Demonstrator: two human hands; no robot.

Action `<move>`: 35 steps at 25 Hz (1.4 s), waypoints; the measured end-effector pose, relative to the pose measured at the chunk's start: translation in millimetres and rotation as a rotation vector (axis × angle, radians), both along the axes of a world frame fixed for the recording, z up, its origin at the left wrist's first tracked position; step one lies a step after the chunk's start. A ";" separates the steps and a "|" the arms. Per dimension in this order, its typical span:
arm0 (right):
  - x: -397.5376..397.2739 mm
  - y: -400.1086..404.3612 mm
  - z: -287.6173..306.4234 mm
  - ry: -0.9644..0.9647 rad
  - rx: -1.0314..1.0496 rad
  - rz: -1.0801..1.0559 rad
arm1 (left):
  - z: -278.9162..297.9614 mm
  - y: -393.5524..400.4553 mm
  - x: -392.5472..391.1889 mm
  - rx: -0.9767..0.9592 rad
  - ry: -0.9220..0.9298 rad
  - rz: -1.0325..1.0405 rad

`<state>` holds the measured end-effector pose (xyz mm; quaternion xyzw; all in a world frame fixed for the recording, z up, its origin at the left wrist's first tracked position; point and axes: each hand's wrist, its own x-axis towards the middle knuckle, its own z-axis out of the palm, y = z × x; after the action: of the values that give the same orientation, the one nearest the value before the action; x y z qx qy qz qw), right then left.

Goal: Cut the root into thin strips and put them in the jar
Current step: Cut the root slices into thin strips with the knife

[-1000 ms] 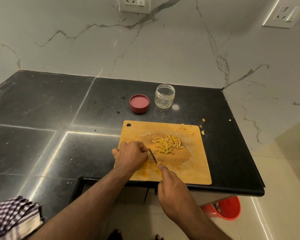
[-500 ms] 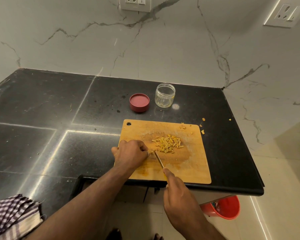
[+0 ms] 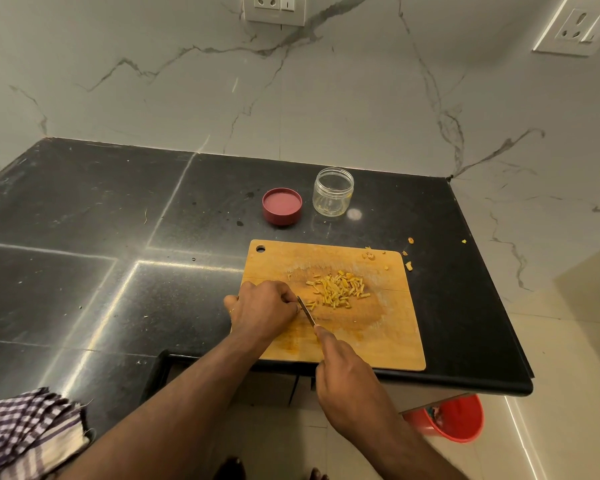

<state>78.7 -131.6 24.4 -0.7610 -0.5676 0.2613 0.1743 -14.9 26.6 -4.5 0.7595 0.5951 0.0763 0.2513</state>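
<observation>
Left hand (image 3: pixel 262 311) is pinching a hidden root piece; right hand (image 3: pixel 347 386) is gripping the knife (image 3: pixel 306 311). Light, stiff strips (image 3: pixel 338 291) lying at 3 o'clock need gathering together.

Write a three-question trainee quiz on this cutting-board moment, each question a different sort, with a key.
1. True or false: the lid is screwed onto the glass jar.
2. Multiple choice: the pile of yellow strips lies A) in the jar, B) on the wooden cutting board, C) on the checked cloth.
3. Fill in: the right hand holds the ____, whose blade points toward the curled left hand.

Key
1. False: the lid lies beside the open jar on the black counter.
2. B
3. knife
</observation>
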 end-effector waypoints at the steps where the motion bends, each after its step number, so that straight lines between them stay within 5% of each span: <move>1: -0.2 0.4 0.0 0.001 -0.010 0.003 | 0.2 0.9 0.3 -0.003 -0.002 -0.001; 35: 4.8 -16.4 4.5 0.004 0.044 -0.050 | -0.9 0.6 0.1 -0.011 0.000 -0.012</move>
<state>83.6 -148.1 28.9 -0.7705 -0.5536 0.2457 0.1987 -14.9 27.2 -5.4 0.7616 0.5911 0.0717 0.2558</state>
